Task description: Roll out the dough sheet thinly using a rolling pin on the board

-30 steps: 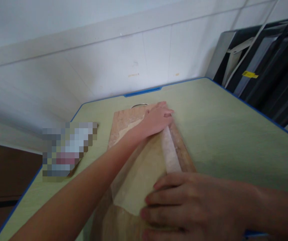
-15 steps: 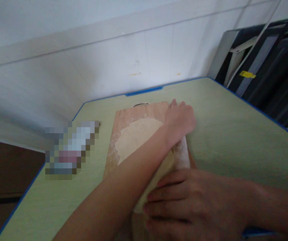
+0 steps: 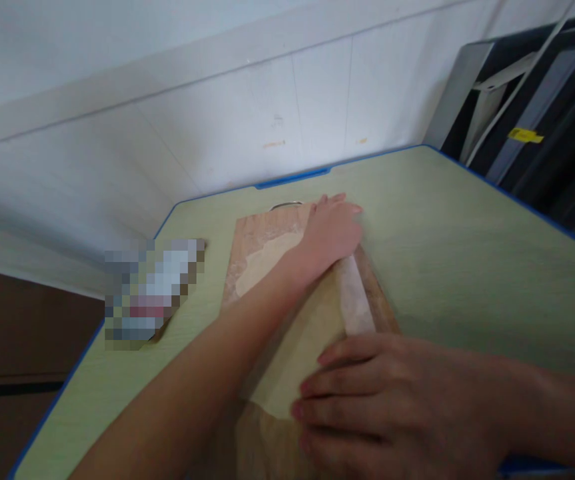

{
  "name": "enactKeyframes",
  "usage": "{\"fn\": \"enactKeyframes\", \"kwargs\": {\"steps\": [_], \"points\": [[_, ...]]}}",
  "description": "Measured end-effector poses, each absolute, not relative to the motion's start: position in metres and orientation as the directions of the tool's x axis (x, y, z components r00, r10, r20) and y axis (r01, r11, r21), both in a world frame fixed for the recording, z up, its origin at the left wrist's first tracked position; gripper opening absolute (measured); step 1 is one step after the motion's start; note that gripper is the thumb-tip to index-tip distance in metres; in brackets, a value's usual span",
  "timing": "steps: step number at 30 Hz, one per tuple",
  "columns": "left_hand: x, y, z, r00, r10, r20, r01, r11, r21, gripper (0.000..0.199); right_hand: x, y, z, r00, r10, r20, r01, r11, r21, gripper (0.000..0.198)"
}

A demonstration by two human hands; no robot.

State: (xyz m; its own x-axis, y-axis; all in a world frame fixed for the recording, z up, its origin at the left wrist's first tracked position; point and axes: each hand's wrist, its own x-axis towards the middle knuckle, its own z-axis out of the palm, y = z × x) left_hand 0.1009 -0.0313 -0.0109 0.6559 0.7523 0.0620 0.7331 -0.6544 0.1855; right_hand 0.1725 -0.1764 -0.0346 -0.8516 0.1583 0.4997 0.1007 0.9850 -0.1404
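A thin, pale sheet of dough point(image 3: 292, 367) lies on a wooden board point(image 3: 247, 230). Along its right side runs a straight, floury dough roll point(image 3: 356, 303); whether a rolling pin sits inside it is hidden. My left hand point(image 3: 335, 227) is closed over the roll's far end, palm down, and the forearm crosses above the sheet. At the near end, my right hand point(image 3: 367, 393) curves over the roll with its fingers close together, their tips reaching onto the sheet. Both thumbs are largely hidden.
The board stands on a light green table point(image 3: 447, 247) with a blue edge, against a white wall point(image 3: 217, 127). A blurred-out packet point(image 3: 167, 287) lies left of the board. Dark panels and a metal frame point(image 3: 487, 107) lean beyond the table's right edge.
Both hands and the dough roll have shifted left over the board, the far end more. A wider bare strip of wood now shows right of the roll. The view has turned slightly.
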Motion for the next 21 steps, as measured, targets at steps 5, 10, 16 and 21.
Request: {"fn": "enactKeyframes", "kwargs": {"steps": [5, 10, 16, 21], "points": [[0.132, -0.039, -0.011, 0.725, 0.685, 0.073, 0.667, -0.725, 0.173, 0.033, 0.173, -0.173, -0.034, -0.875, 0.147, 0.461, 0.077, 0.983, -0.167, 0.043], [0.113, -0.037, -0.006, 0.718, 0.691, 0.078, 0.656, -0.711, 0.254, 0.045, 0.174, -0.173, -0.033, -0.869, 0.153, 0.471, 0.079, 0.982, -0.173, 0.043], [0.076, -0.029, -0.006, 0.672, 0.73, 0.121, 0.658, -0.665, 0.353, 0.049, 0.173, -0.174, -0.029, -0.878, 0.192, 0.44, 0.119, 0.975, -0.188, 0.042], [0.085, -0.023, -0.012, 0.651, 0.746, 0.142, 0.665, -0.65, 0.367, 0.051, 0.171, -0.172, -0.032, -0.867, 0.185, 0.462, 0.114, 0.978, -0.177, 0.037]]}}
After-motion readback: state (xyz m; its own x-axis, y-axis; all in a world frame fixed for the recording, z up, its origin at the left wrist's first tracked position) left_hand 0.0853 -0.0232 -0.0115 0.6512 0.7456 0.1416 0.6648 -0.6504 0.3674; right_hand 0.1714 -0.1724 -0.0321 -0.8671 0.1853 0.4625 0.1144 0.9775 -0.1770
